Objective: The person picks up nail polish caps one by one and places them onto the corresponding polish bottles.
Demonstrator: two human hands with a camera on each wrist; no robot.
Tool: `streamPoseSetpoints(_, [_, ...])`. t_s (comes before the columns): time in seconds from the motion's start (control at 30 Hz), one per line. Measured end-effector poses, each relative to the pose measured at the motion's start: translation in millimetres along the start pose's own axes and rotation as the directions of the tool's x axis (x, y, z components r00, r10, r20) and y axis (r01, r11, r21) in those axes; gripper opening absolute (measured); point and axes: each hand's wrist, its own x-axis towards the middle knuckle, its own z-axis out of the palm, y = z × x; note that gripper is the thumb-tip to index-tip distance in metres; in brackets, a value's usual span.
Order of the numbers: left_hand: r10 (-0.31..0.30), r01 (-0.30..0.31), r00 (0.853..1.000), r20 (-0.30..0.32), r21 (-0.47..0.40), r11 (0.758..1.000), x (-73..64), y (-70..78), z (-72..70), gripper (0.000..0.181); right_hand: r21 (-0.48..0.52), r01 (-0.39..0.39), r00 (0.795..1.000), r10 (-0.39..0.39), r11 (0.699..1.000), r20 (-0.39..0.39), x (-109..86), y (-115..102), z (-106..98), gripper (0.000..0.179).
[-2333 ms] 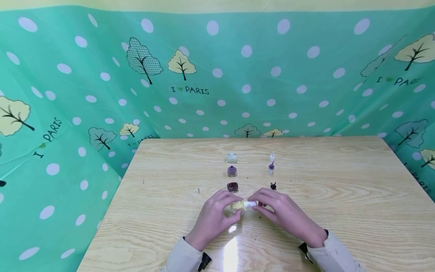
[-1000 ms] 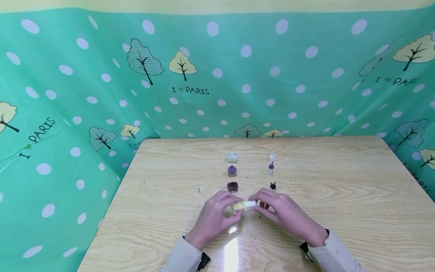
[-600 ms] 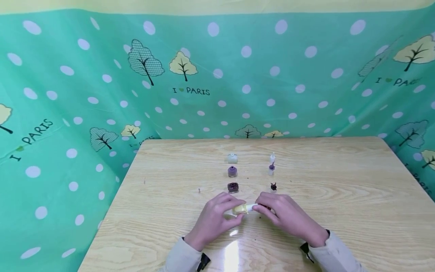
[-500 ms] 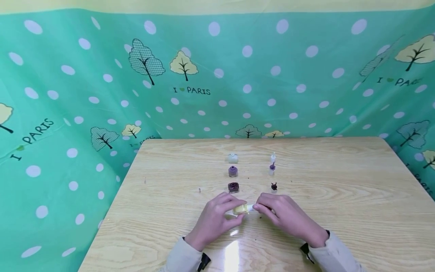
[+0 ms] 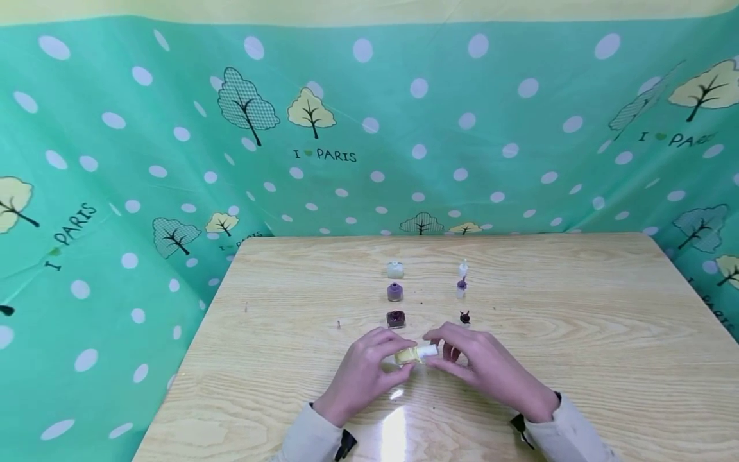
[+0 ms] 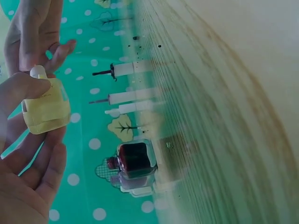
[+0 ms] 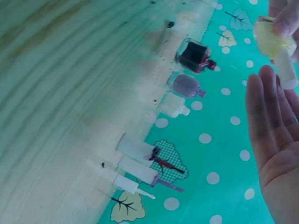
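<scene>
My left hand (image 5: 366,366) pinches a small bottle of pale yellow nail polish (image 5: 407,355) between thumb and fingers, tilted on its side above the table. Its white cap (image 5: 428,351) sits on the neck and points toward my right hand (image 5: 482,356). The right thumb and index finger are spread on either side of the cap. In the right wrist view, the fingers (image 7: 268,100) of that hand are extended close to the white cap, with the yellow bottle beyond them. The left wrist view shows the left thumb lying across the bottle's shoulder.
Uncapped nail polish bottles stand in a column: dark red (image 5: 396,319), purple (image 5: 395,292) and whitish (image 5: 395,269). To their right, matching caps stand brush-up: dark (image 5: 464,317), purple (image 5: 461,287) and white (image 5: 463,268). Small dark specks dot the wooden table (image 5: 277,359).
Half a second ago the right fingers were closed over the cap's end. They have since spread and moved off it, leaving the whole cap visible. The left hand keeps its hold on the bottle.
</scene>
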Motion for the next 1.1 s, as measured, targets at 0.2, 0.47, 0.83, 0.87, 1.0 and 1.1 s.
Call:
streamPoseSetpoints(0.2, [0.010,-0.010,1.000,-0.007,0.011,1.000,-0.8,0.1,0.2,0.030,-0.009,0.042,0.999,-0.042,0.999,-0.004,0.4,-1.6,-0.6,0.021])
streamPoseSetpoints(0.47, [0.008,-0.008,1.000,-0.015,0.037,0.999,-0.1,1.8,0.5,0.032,-0.078,-0.027,1.000,0.027,0.997,-0.003,2.5,-5.6,1.0,0.005])
streamPoseSetpoints(0.83, [0.073,-0.072,0.997,-0.004,0.174,0.982,0.1,4.9,1.3,0.032,-0.153,-0.183,0.983,0.185,0.971,0.001,6.3,-9.4,7.8,0.033])
streamPoseSetpoints(0.87, [0.074,-0.072,0.997,-0.004,0.176,0.982,0.0,4.7,1.5,0.031,-0.153,-0.187,0.982,0.189,0.970,0.000,6.4,-9.5,8.0,0.035])
streamPoseSetpoints(1.0, [0.062,-0.062,0.998,0.005,0.162,0.985,0.1,4.2,1.9,0.031,-0.130,-0.198,0.980,0.199,0.972,-0.005,6.5,-8.7,9.0,0.036])
streamPoseSetpoints(1.1, [0.060,-0.059,0.998,0.004,0.144,0.988,-0.3,2.6,2.7,0.031,-0.086,-0.199,0.980,0.199,0.976,-0.008,5.6,-8.1,9.3,0.029])
